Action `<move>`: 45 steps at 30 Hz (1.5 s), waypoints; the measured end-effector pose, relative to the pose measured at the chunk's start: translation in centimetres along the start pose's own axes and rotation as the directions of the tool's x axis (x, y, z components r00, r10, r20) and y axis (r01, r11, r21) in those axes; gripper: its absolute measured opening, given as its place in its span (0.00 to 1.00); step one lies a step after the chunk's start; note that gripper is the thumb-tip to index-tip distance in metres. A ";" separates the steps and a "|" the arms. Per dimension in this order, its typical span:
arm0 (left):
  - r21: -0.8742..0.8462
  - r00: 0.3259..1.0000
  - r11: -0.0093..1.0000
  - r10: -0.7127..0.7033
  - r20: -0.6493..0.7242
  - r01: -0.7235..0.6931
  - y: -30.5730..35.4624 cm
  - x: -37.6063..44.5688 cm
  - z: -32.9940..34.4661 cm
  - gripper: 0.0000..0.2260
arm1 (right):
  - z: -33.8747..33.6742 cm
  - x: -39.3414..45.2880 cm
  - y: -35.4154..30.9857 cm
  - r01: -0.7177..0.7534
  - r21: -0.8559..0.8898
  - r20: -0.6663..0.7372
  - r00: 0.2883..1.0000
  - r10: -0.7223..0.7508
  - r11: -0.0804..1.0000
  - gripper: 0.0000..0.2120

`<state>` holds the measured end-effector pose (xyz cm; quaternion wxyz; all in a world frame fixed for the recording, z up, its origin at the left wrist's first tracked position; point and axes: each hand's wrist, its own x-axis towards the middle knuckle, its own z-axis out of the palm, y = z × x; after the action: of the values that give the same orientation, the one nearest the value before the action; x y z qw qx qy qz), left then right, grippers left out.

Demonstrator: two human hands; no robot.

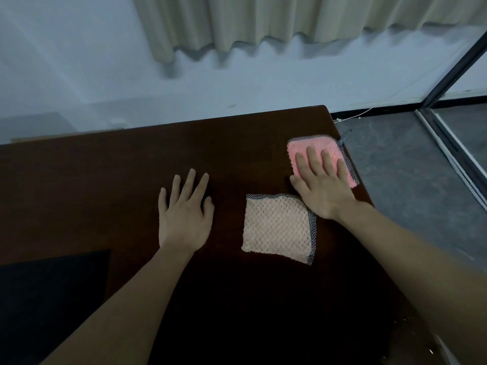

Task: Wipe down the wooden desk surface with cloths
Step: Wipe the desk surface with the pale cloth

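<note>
Two cloths are lying on the wooden desk [105, 167], both toward its right edge. My right hand [320, 185] is pressing flat, fingers straight and spread, on the pink cloth [305, 148], which is sitting at the desk's far right corner. The one cream cloth [276, 227] is lying just nearer me, its corner touching that hand. My left hand [184, 214] is resting wide and flat on bare wood, holding nothing, left of the cream cloth.
</note>
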<state>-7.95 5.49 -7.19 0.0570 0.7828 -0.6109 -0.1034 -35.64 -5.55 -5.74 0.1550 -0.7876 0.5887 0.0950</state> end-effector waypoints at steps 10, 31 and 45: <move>0.016 1.000 1.000 -0.014 0.007 0.014 0.1 0.3 0.1 0.26 | -2.6 7.9 -0.5 -0.051 -0.010 -0.038 0.998 0.051 0.999 0.32; 0.023 0.999 1.000 0.012 0.032 -0.012 0.1 0.2 0.1 0.26 | 4.9 -8.2 -7.8 0.297 -0.054 -0.047 0.953 -0.300 0.953 0.32; 0.041 0.999 0.999 0.025 0.022 -0.026 0.0 0.4 0.2 0.26 | 1.3 -0.5 -5.4 0.261 -0.180 -0.032 0.962 -0.271 0.948 0.35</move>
<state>-7.92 5.15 -7.38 0.0356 0.7750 -0.6233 -0.0986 -30.59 -3.23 -6.06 0.0802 -0.8728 0.4705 0.1023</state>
